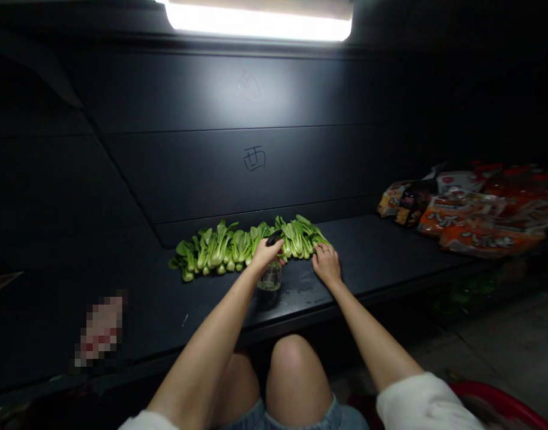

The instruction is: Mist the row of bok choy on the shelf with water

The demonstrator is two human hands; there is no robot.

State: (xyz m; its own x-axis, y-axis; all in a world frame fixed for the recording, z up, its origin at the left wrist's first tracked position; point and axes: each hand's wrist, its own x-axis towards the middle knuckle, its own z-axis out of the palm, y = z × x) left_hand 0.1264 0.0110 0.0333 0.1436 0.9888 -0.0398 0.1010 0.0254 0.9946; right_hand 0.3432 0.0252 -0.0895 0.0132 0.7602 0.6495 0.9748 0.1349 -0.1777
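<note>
Green leafy vegetables with pale stems [217, 246] lie in a long row along the back of a dark shelf [358, 263]. My left hand [268, 254] is wrapped round the neck of a clear spray bottle [269, 278] with a black top, held in front of the row's middle. At the right end of the row, my right hand [326, 263] touches the vegetables, its fingers bent over the lower stems; whether they grip one is hidden. Wet patches show on the shelf between my hands.
Packaged goods in orange and white bags [462, 221] are piled at the right. A lit lamp [260, 21] hangs above the dark back panel. A red round rim [502, 400] shows low at the right, and a pixelated patch covers something at the left.
</note>
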